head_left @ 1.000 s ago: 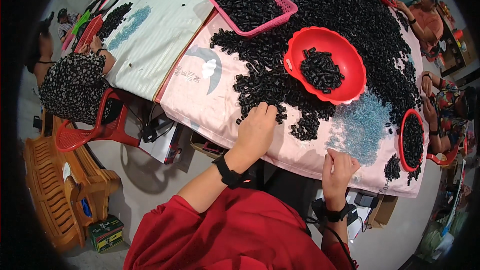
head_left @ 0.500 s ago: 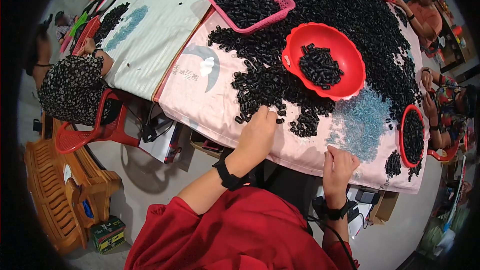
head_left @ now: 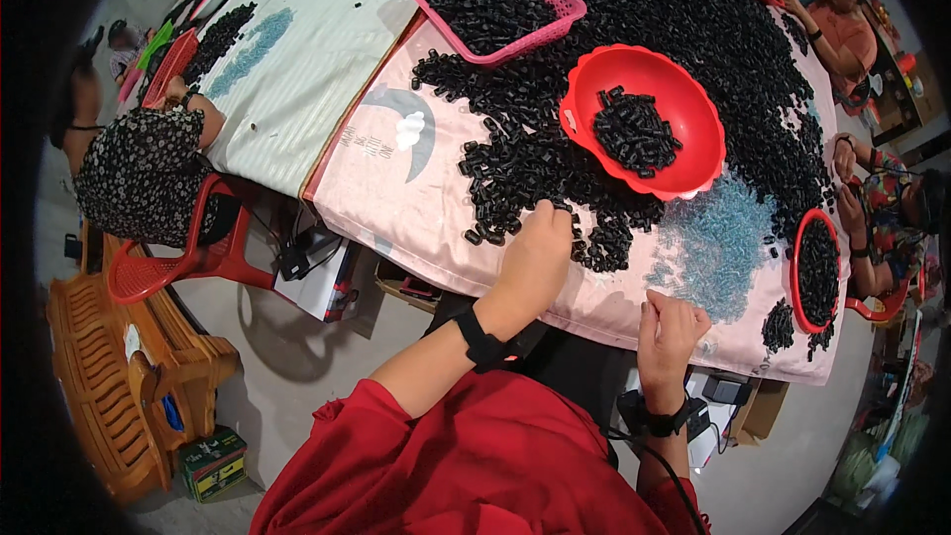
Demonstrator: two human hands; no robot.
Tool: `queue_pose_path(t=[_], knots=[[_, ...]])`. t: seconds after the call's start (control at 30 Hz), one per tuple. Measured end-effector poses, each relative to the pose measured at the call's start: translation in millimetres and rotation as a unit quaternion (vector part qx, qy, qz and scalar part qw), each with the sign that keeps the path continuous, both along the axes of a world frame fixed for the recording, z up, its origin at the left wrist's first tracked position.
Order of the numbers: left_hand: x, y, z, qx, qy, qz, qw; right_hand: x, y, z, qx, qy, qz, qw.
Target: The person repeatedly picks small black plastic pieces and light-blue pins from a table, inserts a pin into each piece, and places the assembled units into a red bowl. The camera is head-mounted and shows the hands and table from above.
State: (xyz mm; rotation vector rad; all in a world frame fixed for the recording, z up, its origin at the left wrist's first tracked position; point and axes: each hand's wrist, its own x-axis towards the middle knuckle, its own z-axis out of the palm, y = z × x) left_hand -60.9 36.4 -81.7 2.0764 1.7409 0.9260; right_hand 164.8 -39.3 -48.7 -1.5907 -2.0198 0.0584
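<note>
Fingers curled together, my left hand (head_left: 540, 253) reaches the near edge of a spread of small black cylindrical pieces (head_left: 505, 173). Its fingertips meet the black pieces, and what they pinch is hidden. My right hand (head_left: 672, 337) rests by the table's front edge, closed, the thumb close to the bent fingers; anything in it is too small to make out. Just beyond that hand lies a heap of small clear bluish pieces (head_left: 718, 238). A red scalloped bowl (head_left: 698, 154) behind them holds more black pieces.
A pink basket (head_left: 570, 2) full of black pieces stands at the back. On the right is a red oval tray (head_left: 795, 272) of black pieces. Co-workers sit around the pink-clothed table (head_left: 396, 223). A red chair (head_left: 149, 272) and a wooden bench (head_left: 99, 367) stand at left.
My left hand has shifted right and slightly away along the edge of the black pieces. My right hand stays nearly in place.
</note>
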Motion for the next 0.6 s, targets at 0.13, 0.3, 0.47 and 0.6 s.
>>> queue_pose_path(t=[0.13,0.3,0.47,0.6], knots=[[5.9,-10.9,0.2,0.014,-0.017,-0.017,1.000,-0.2,0.0,1.0,-0.005,-0.004,0.004,1.000],[-3.5,-12.2,6.4,0.004,-0.062,0.000,0.998,2.0,0.2,0.7,0.003,-0.002,-0.001,1.000],[-21.3,-17.4,4.6,0.011,0.006,-0.014,1.000,1.6,0.7,-0.3,0.002,0.001,0.001,1.000],[-22.9,-20.1,15.7,0.065,-0.005,0.007,0.998,-0.5,1.2,2.5,0.008,0.011,0.007,1.000]])
